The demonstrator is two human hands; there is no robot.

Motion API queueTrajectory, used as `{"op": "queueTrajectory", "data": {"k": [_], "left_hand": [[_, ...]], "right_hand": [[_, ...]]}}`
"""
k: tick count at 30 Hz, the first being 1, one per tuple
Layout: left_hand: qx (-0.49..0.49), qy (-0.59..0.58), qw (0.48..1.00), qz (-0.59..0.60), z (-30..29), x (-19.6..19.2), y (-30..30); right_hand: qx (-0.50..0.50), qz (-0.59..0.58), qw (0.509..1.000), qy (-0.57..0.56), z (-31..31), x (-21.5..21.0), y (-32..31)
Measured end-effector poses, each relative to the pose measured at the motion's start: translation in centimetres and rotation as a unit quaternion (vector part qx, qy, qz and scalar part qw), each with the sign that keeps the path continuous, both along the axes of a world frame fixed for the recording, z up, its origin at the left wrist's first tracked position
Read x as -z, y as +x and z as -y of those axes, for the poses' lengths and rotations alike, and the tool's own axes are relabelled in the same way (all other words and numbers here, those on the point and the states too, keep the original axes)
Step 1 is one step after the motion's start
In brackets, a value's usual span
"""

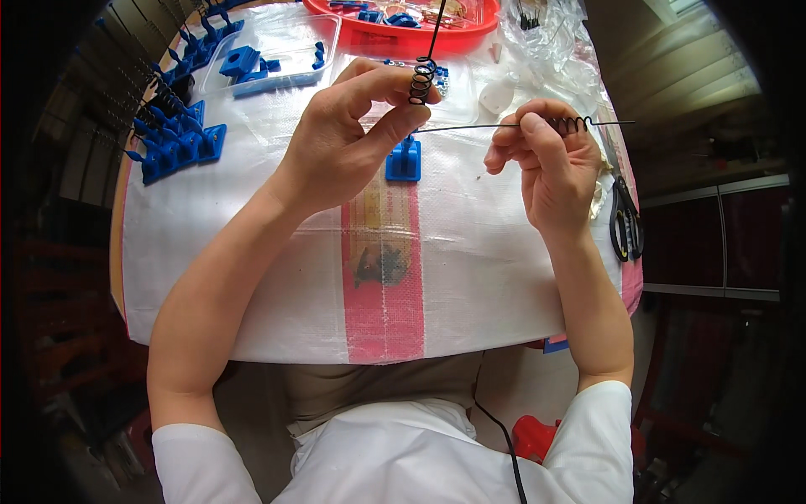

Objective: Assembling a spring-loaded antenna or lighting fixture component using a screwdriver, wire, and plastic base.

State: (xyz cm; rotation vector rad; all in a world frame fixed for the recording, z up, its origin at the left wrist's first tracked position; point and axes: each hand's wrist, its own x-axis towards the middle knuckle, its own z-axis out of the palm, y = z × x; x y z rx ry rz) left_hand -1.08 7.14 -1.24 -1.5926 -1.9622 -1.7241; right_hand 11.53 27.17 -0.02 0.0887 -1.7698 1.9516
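Observation:
My left hand [353, 134] pinches a black coiled wire spring [421, 81] between thumb and fingers; its long straight tail runs up toward the red tray. A second black spring [573, 124] lies in the grip of my right hand [550, 164], with straight wire ends sticking out left and right. The left end of that wire reaches almost to my left fingertips. Both hands hover above a small blue plastic bracket [404, 160] that stands on the white woven sheet [252, 252].
A red tray [395, 34] with small parts sits at the back. A clear plastic tray [277, 50] holds blue pieces. Several blue brackets [172, 143] with springs line the left side. Black scissors [625, 223] lie at the right edge, crumpled clear bags [546, 34] behind them.

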Motion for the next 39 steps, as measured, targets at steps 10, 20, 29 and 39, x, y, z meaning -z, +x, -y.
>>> {"op": "queueTrajectory", "data": {"k": [10,20,29,39], "left_hand": [[0.004,0.0,1.0,-0.006,0.05,0.11,-0.16],[0.003,0.0,1.0,-0.009,-0.01,0.09,-0.11],[0.003,-0.008,1.0,-0.007,0.08,0.13,-0.16],[0.001,-0.006,1.0,0.001,0.07,-0.01,-0.02]], "right_hand": [[-0.007,0.012,1.0,-0.002,0.04,0.4,-0.27],[-0.005,0.027,0.998,-0.053,0.2,0.22,-0.56],[-0.006,0.023,0.998,-0.055,-0.02,0.24,-0.56],[-0.003,0.018,0.999,-0.041,0.06,0.12,-0.62]]}}
